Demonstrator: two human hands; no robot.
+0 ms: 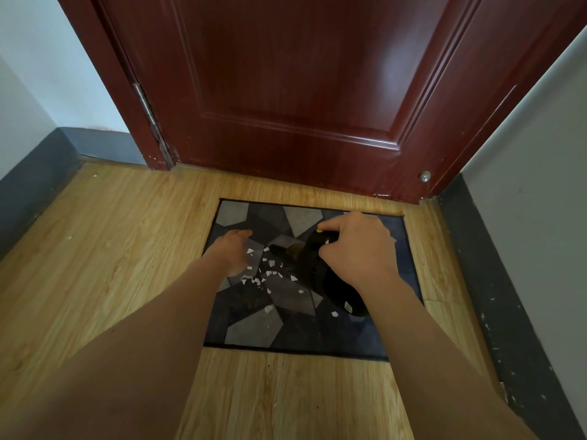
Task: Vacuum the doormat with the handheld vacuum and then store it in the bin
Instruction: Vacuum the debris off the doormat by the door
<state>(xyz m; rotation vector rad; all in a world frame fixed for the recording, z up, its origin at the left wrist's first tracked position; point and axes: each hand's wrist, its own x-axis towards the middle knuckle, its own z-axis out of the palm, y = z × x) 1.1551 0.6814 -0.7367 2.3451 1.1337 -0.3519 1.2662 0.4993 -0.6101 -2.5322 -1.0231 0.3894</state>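
Vacuuming appears to be only starting: right hand (pixel 359 246) is gripping the vacuum (pixel 320 277), left hand (pixel 233 249) is lying open-fingered on the doormat (pixel 254 331), paper scraps (pixel 268 274) are lying uncollected, storage pending.

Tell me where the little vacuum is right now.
In the head view, the handheld vacuum is over the right half of the doormat, gripped by the right hand, its nozzle beside the white scraps.

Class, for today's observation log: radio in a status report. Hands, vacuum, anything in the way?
Left hand open over the doormat. Right hand grips the handheld vacuum, nozzle at white paper scraps. Nothing blocks it; bin not in view.
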